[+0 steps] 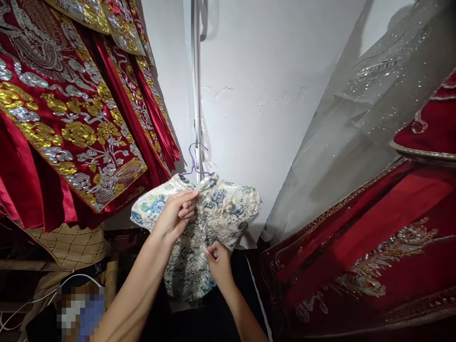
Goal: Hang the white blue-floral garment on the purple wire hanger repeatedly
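Note:
A short-sleeved floral blouse [233,204], white with blue flowers, hangs in the middle of the view on a purple hanger [193,153]. My left hand [181,209] is closed at the blouse's upper front, thumb and forefinger pinching the cloth just below the collar. Lower down the front opening, my right hand [218,259] is also closed in a pinch on the edge of the cloth. Any fastener between my fingers is too small or hidden to make out. Dark cloth lies below the blouse.
Red garments with gold and silver embroidery [78,118] hang on the left. At right are a sheer glittery cloth [342,123] and a beaded red garment [356,237]. A pale upright post [195,71] stands against the white wall [270,57]. A white cable [39,299] runs at lower left.

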`<action>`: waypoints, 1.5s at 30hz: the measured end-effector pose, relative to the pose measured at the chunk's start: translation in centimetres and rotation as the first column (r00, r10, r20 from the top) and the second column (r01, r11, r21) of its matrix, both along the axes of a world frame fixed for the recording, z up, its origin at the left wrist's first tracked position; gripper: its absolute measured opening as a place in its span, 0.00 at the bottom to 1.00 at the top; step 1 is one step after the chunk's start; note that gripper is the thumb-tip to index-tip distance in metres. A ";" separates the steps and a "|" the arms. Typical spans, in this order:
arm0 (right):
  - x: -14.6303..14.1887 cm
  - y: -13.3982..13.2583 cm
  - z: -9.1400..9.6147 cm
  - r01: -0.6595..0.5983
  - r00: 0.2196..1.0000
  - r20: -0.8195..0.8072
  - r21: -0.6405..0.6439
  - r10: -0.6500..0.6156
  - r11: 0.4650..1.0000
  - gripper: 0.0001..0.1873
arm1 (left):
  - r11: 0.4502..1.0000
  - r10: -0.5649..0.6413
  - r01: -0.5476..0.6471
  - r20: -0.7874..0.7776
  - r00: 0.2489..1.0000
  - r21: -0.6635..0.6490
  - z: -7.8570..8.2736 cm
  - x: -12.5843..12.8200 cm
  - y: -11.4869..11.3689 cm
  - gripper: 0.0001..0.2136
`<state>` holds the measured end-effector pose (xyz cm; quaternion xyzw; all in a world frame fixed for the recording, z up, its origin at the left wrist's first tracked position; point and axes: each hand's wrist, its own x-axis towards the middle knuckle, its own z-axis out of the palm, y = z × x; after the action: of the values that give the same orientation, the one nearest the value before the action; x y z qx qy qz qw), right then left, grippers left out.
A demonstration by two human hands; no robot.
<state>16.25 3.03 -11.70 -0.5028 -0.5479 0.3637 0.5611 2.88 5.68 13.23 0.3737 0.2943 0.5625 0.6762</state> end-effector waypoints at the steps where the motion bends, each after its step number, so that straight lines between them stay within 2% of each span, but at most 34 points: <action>1: 0.0 0.1 0.2 -0.030 0.999 0.027 -0.021 0.031 0.999 0.09 | 0.998 0.042 -0.040 -0.042 0.998 0.045 0.3 0.0 0.0 0.12; 3: 0.2 0.2 1.4 -0.113 0.989 0.085 -0.065 0.119 0.991 0.07 | 0.982 0.147 -0.122 -0.175 0.973 0.144 0.1 -0.1 -0.1 0.12; 5: 0.7 0.3 3.9 -0.195 0.973 0.113 -0.054 0.200 0.979 0.05 | 0.958 0.240 -0.170 -0.317 0.918 0.233 -0.8 -0.2 -0.2 0.12; 7: 1.4 0.8 7.9 -0.224 0.970 0.105 0.031 0.220 0.974 0.11 | 0.942 0.290 -0.187 -0.399 0.870 0.277 -1.8 -0.4 -0.3 0.13; 9: 2.1 1.8 12.8 -0.191 0.980 0.085 0.145 0.180 0.971 0.21 | 0.938 0.304 -0.189 -0.423 0.854 0.291 -2.5 -0.7 -0.3 0.13; 11: 2.5 3.2 17.4 -0.219 0.973 0.134 0.274 0.188 0.936 0.26 | 0.942 0.286 -0.166 -0.435 0.854 0.292 -2.8 -0.8 -0.3 0.12; 13: 2.6 4.5 20.6 -0.287 0.943 0.258 0.302 0.212 0.909 0.17 | 0.944 0.277 -0.154 -0.446 0.851 0.292 -3.0 -0.9 -0.2 0.12; 15: 2.3 5.3 22.0 -0.331 0.901 0.383 0.299 0.205 0.895 0.10 | 0.942 0.288 -0.165 -0.453 0.844 0.291 -3.4 -1.0 0.1 0.12; 18: 1.5 5.4 22.1 -0.309 0.874 0.467 0.328 0.132 0.893 0.06 | 0.938 0.303 -0.178 -0.456 0.837 0.298 -4.8 -1.4 1.0 0.14; 21: 0.5 4.8 21.8 -0.284 0.893 0.436 0.356 0.111 0.890 0.05 | 0.942 0.291 -0.160 -0.481 0.827 0.295 -7.2 -1.6 2.3 0.14; 23: 0.2 4.5 22.1 -0.255 0.935 0.329 0.371 0.130 0.893 0.07 | 0.957 0.251 -0.119 -0.549 0.797 0.265 -9.2 -1.6 2.6 0.14; 25: 0.6 4.5 22.8 -0.173 0.980 0.161 0.410 0.115 0.895 0.08 | 0.973 0.188 -0.062 -0.617 0.764 0.221 -11.1 -1.6 2.3 0.14; 28: 2.7 4.4 23.8 -0.065 0.995 -0.035 0.456 0.091 0.888 0.10 | 0.973 0.151 0.003 -0.649 0.745 0.229 -12.5 -1.9 1.2 0.15; 29: 3.8 4.3 24.1 -0.041 0.991 -0.094 0.463 0.095 0.885 0.10 | 0.963 0.189 -0.010 -0.648 0.738 0.270 -12.4 -2.1 1.1 0.15; 31: 6.2 4.1 24.4 -0.005 0.964 -0.235 0.455 0.125 0.890 0.10 | 0.915 0.364 -0.142 -0.619 0.696 0.379 -11.4 -2.6 1.6 0.18; 33: 8.4 3.7 24.5 -0.044 0.909 -0.367 0.392 0.200 0.919 0.08 | 0.825 0.562 -0.347 -0.589 0.580 0.446 -9.7 -3.0 3.2 0.25; 35: 10.1 3.1 24.5 -0.184 0.846 -0.438 0.294 0.304 0.938 0.06 | 0.753 0.650 -0.469 -0.631 0.423 0.461 -8.1 -3.5 5.5 0.35; 37: 11.4 2.6 24.0 -0.286 0.792 -0.487 0.237 0.368 0.928 0.07 | 0.725 0.657 -0.492 -0.699 0.282 0.482 -7.0 -4.0 7.6 0.41; 38: 12.0 2.3 23.4 -0.287 0.771 -0.518 0.237 0.371 0.928 0.07 | 0.717 0.657 -0.477 -0.720 0.222 0.508 -6.6 -4.4 8.4 0.41; 40: 13.0 2.1 21.6 -0.203 0.724 -0.605 0.271 0.330 0.941 0.08 | 0.708 0.669 -0.418 -0.729 0.142 0.569 -6.5 -5.1 9.4 0.40; 42: 13.8 2.4 18.9 -0.056 0.644 -0.723 0.280 0.249 0.958 0.06 | 0.719 0.672 -0.355 -0.727 0.138 0.597 -7.1 -5.9 9.6 0.37; 45: 13.9 3.3 13.9 0.100 0.477 -0.875 0.145 0.080 0.984 0.04 | 0.759 0.643 -0.306 -0.734 0.217 0.574 -8.3 -6.7 9.1 0.31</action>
<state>30.17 6.32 2.22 -0.1975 -0.2104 0.5163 0.8063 -3.79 14.80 4.93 0.6048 0.6212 0.4826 0.1244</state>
